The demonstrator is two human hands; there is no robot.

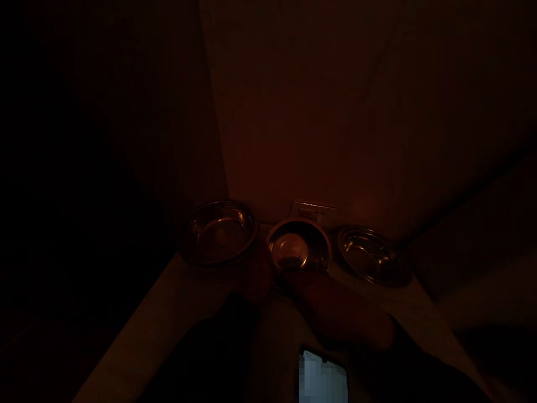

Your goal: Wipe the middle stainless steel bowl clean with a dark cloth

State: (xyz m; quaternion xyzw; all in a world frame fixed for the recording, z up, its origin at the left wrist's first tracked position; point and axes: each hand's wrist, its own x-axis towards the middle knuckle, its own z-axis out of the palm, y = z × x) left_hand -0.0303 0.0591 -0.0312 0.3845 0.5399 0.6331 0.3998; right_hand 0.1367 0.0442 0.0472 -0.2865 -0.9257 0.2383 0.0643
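The view is very dark. A round metal bowl [297,246] sits in the middle, its inside facing me and catching an orange glow. Against its left side is my left hand [258,277], the fingers hard to make out but seemingly closed around that side. My right hand [323,299] reaches in from the right and is closed on the near rim. Dark sleeves cover both forearms.
Wider metal bowls stand to the left [220,232] and right [371,254] on a pale table [138,324]. A lit phone [323,378] lies near me. Behind the middle bowl, a small plate-like fixture [312,210] adjoins the wall [302,129].
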